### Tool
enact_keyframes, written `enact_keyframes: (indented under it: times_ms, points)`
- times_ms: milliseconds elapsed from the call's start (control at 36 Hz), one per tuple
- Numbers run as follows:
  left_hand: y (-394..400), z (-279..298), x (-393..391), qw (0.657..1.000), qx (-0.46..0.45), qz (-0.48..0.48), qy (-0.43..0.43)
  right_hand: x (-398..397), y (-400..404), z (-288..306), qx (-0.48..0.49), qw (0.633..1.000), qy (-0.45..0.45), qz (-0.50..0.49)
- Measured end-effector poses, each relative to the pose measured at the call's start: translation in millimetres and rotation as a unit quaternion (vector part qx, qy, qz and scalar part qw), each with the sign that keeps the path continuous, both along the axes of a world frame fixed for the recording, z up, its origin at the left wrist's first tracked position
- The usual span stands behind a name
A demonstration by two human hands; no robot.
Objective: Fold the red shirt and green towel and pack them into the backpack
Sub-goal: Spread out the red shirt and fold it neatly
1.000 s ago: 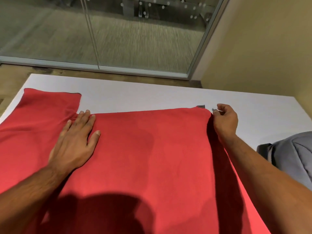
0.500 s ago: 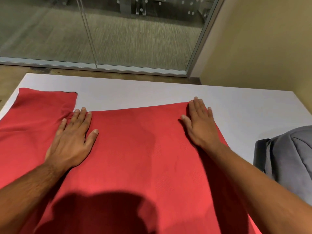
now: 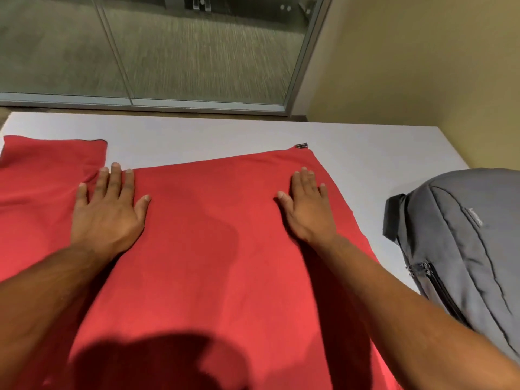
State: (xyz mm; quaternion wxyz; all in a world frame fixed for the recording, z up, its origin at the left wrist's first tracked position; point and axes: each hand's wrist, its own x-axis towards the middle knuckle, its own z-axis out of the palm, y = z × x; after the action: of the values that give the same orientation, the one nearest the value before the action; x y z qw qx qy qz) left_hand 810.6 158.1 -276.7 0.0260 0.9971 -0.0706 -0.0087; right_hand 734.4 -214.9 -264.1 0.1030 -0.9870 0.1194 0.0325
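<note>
The soft red knit shirt (image 3: 213,249) lies spread flat on the white worktop (image 3: 197,133), with the left hand (image 3: 108,212) and right hand (image 3: 308,211) both open, palms pressed flat on it and gripping nothing. It looks light, limp and likely to wrinkle or slide, so it is probably best pinched at a hem corner or sleeve edge. The grey fabric backpack (image 3: 464,243) lies just beside the shirt's right edge, crowding that side, and no green towel is in view.
</note>
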Motion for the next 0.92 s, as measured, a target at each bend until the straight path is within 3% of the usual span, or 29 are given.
enact_keyframes:
  times_ms: [83,167,306,556,667,778,917]
  points:
    - [-31,10,-30,0.999,-0.038,-0.009,-0.027,-33,55,1,0.026,0.991,-0.028,0.127]
    - [-79,11,-83,0.991,-0.101,-0.081,-0.028,-72,101,-7,0.026,0.977,-0.032,0.211]
    - [-113,-8,-153,0.981,-0.102,-0.164,0.001,-105,85,-15,0.021,0.987,-0.025,0.156]
    - [-109,-12,-158,0.983,-0.082,-0.164,0.003,-129,-38,-7,0.004,0.999,0.021,-0.036]
    - [-111,-12,-159,0.985,-0.073,-0.153,0.012,-140,-46,7,0.026,0.995,0.022,-0.095]
    - [-119,-2,-182,0.986,-0.092,-0.137,0.015,-168,10,14,0.034,0.999,-0.016,-0.004]
    - [-124,-3,-255,0.976,-0.103,-0.193,0.013,-222,75,-5,0.039,0.991,-0.003,0.124]
